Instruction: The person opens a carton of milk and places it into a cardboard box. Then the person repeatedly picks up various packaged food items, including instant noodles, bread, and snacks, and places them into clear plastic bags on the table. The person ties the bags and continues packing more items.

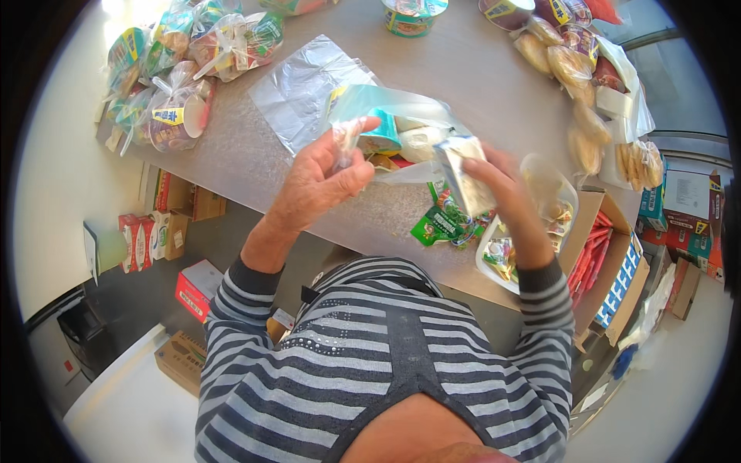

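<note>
My left hand (pixel 327 176) grips the gathered edge of a clear plastic bag (pixel 399 101) and holds its mouth apart. Inside the bag lie a teal instant noodle cup (pixel 382 132), a pale wrapped item (pixel 421 143) that looks like a bun, and something red, partly hidden. Just right of the bag's mouth, my right hand (pixel 501 173) grasps a small white and blue drink carton (pixel 463 173), blurred by motion. Green snack packets (pixel 443 223) lie on the table below the carton. Beneath my right forearm stands a white plastic tub (pixel 483 260) with small wrapped packets in it.
Flat plastic bags (pixel 307 87) lie behind the bag. Filled, knotted bags (pixel 176 110) crowd the table's left end. A noodle cup (pixel 414 17) stands at the back. Wrapped breads (pixel 570 69) line the right side. An open cardboard box (pixel 625 278) with red packets is near my right elbow.
</note>
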Available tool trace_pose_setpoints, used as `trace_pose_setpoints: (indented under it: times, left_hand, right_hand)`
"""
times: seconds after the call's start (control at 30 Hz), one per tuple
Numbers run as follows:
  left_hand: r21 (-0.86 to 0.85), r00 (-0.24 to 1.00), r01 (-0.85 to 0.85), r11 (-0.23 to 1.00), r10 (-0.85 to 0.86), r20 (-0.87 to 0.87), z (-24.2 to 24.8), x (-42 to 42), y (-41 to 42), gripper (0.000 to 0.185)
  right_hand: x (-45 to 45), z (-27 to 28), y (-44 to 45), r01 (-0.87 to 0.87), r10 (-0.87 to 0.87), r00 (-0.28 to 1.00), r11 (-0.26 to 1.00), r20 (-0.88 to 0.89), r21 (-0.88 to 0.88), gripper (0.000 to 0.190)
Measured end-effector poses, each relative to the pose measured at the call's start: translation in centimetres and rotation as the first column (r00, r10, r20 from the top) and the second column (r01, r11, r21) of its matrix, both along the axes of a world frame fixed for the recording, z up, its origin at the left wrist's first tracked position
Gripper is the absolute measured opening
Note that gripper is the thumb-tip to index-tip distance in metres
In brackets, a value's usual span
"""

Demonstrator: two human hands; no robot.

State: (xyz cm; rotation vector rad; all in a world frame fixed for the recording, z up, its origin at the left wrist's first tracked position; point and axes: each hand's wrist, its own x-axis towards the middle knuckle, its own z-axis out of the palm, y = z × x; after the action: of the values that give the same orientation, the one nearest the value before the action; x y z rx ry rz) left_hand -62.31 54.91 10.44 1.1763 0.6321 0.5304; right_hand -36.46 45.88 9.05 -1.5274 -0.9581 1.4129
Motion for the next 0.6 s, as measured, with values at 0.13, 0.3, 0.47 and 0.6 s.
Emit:
trace_pose_setpoints:
  times: [0.13, 0.3, 0.47, 0.6]
  left_hand:
    - [0.028, 0.998, 0.063, 0.998, -0.063, 0.017, -0.3, -1.5, 1.2, 0.057]
    - [-0.029, 0.996, 0.015, 0.999, -0.012, 0.085, 0.0, -3.6, 4.8, 0.034]
    - [-0.131, 0.989, 0.013, 0.991, 0.007, 0.149, -1.9, -5.9, 8.8, 0.023]
    - [-0.122, 0.972, 0.103, 0.987, -0.074, 0.223, -0.9, -5.8, 10.8, 0.028]
  right_hand:
    - [-3.1, -9.1, 6.1, 0.007, -0.097, 0.877, 0.982, 0.470, 0.188, 0.047]
    - [-0.2, -7.2, 5.7, -0.468, 0.194, 0.387, 0.884, 0.901, 0.011, 0.045]
    - [-1.7, 2.8, 5.3, -0.445, 0.648, -0.457, 0.425, 0.609, -0.788, 0.022]
    - [-4.6, 6.2, 6.4, -0.625, 0.225, -0.475, 0.595, 0.851, -0.505, 0.011]
